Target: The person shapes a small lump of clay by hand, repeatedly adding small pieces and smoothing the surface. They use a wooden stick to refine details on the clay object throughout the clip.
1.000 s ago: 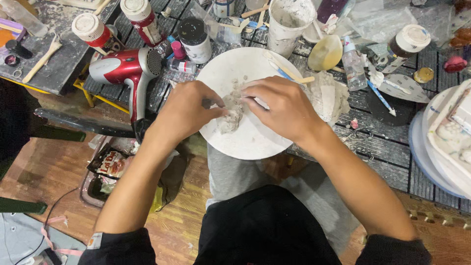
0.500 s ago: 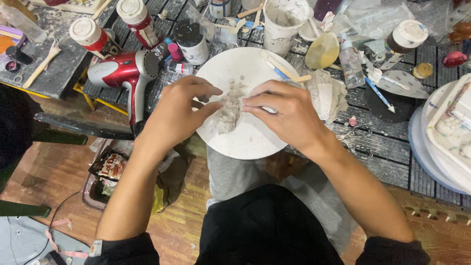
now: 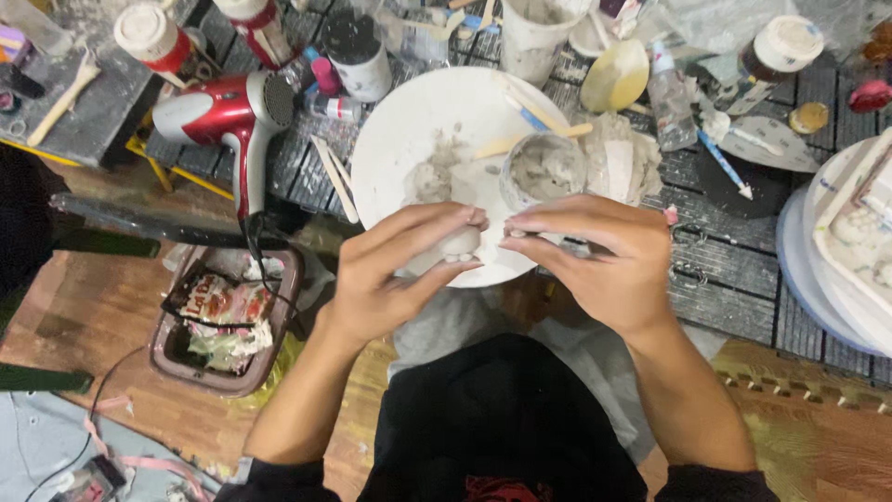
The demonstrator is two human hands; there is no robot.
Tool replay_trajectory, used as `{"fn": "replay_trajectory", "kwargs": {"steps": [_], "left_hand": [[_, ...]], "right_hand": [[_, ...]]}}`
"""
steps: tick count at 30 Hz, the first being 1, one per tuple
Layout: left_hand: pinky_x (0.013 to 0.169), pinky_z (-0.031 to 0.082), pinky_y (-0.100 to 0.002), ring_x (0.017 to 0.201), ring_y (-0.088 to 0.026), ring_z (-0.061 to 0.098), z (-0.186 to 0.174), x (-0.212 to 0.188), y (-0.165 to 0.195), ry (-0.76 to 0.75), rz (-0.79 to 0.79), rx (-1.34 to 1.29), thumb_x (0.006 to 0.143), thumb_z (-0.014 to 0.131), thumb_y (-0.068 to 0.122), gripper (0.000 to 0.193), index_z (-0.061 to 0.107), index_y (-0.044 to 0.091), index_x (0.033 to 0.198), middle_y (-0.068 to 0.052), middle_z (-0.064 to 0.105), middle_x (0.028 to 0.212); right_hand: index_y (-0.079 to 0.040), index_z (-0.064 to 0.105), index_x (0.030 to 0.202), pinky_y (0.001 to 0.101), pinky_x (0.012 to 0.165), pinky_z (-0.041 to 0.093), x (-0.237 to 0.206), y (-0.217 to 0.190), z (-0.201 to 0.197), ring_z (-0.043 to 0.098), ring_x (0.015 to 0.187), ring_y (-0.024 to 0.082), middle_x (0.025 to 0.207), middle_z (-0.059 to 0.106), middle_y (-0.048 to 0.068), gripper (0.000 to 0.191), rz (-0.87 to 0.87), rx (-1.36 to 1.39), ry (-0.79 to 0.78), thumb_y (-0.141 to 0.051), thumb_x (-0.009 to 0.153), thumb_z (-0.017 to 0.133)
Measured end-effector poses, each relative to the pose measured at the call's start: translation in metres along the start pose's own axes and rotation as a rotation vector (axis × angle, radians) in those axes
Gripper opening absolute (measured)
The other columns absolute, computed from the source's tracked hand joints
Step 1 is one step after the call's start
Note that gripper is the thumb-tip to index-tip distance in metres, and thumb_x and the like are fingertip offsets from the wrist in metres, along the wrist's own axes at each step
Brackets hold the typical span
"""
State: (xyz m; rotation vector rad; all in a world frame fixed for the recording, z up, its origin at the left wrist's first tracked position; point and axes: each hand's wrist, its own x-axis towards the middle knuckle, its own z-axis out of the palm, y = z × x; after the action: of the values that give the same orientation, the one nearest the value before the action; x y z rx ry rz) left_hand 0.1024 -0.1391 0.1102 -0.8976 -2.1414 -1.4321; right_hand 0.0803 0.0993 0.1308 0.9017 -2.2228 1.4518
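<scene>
1. Your left hand (image 3: 390,274) holds a small lump of clay (image 3: 457,244), pale grey-white, rounded and smooth on the side that shows, about fingertip-sized against your fingers.
2. Grip on the left: fingers curled over the top, thumb underneath, pinching the lump between them. Most of the lump is hidden by the fingers; only the end facing your right hand shows.
3. Your right hand (image 3: 595,265) sits just beside it, fingertips pressed together and pointing at the lump. You can't tell if they touch the clay or stop just short of it.
4. The lump is above the near edge of the white plate (image 3: 409,130), between both hands, lifted off the plate surface.
5. The plate is smeared with grey clay residue, a wet-looking patch near its middle, with flat wooden sticks laid across its far side.
6. A small cup (image 3: 546,169) of grey slurry stands on the right part of the plate, just beyond your right fingers.
7. A red hair dryer (image 3: 223,112) lies to the left of the plate on the dark slatted table (image 3: 743,270), nozzle end toward the plate, cord trailing down.
8. A brown bin (image 3: 228,325) with wrappers inside sits on the floor below the dryer, near your left forearm.
9. Jars with pale lids crowd the far side of the table, well apart from your hands.
</scene>
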Motion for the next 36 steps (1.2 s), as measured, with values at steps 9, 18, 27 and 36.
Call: {"fn": "replay_trajectory", "kwargs": {"steps": [9,18,27,36], "left_hand": [[0.105,0.063,-0.040,0.120,-0.031,0.073,0.024,-0.013,-0.006,0.014,0.136,-0.170,0.090,0.082,-0.002,0.043,0.065,-0.001,0.129,-0.018,0.069,0.128],[0.094,0.067,-0.033,0.111,-0.028,0.077,0.035,-0.017,-0.002,0.054,0.153,-0.306,0.090,0.082,-0.002,0.029,0.072,0.004,0.117,-0.016,0.069,0.127],[0.093,0.067,-0.035,0.112,-0.030,0.076,0.053,-0.030,-0.008,0.079,0.039,-0.331,0.088,0.085,0.011,0.037,0.071,0.001,0.120,-0.019,0.070,0.123],[0.089,0.069,-0.040,0.108,-0.031,0.078,0.070,-0.049,-0.013,0.157,0.113,-0.419,0.088,0.086,0.009,0.031,0.071,0.000,0.114,-0.022,0.072,0.119]], "right_hand": [[0.002,0.075,0.105,0.0266,0.074,0.065,-0.028,-0.002,-0.010,0.079,0.090,0.022,0.101,0.077,0.015,0.020,-0.083,0.080,0.019,0.001,0.087,0.083],[0.002,0.071,0.101,0.0314,0.070,0.066,-0.042,0.000,-0.007,0.080,0.085,0.024,0.093,0.075,0.014,0.023,-0.217,0.161,0.068,-0.004,0.084,0.085],[0.005,0.073,0.099,0.0265,0.063,0.058,-0.054,0.001,-0.012,0.078,0.083,0.022,0.093,0.077,0.016,0.025,0.015,0.107,0.057,-0.002,0.078,0.086],[0.003,0.069,0.105,0.0306,0.074,0.065,-0.072,0.004,-0.010,0.078,0.090,0.024,0.098,0.075,0.015,0.020,-0.068,0.140,0.071,-0.002,0.089,0.079]]}}
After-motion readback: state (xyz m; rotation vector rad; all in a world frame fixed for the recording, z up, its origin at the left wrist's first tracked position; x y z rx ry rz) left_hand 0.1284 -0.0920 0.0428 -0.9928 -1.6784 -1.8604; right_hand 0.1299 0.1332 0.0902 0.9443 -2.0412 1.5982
